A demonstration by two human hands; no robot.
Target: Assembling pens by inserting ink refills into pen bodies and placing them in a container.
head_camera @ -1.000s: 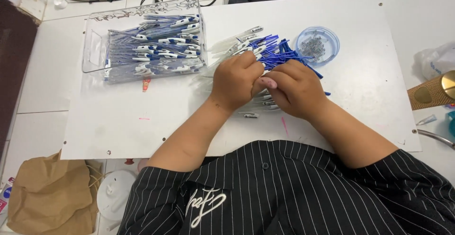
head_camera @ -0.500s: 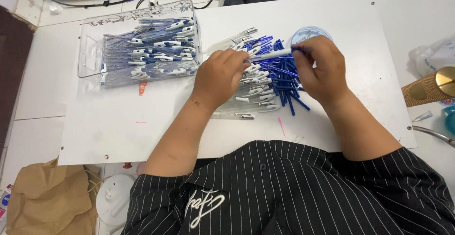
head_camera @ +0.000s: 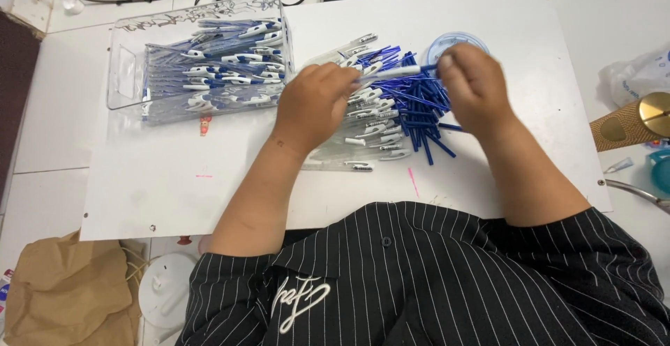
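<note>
Clear tray [head_camera: 125, 74] of finished pens sits left of the loose pen pile [head_camera: 391, 116], left hand [head_camera: 314, 105] pinches one white pen barrel [head_camera: 387, 73] over that pile, right hand [head_camera: 471, 84] pinches its far end, small blue dish [head_camera: 447, 41] just behind.

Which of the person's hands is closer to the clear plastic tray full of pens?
Left. The left hand sits just beside the clear tray, near its right end; the right hand is farther off, past the blue refill pile.
</note>
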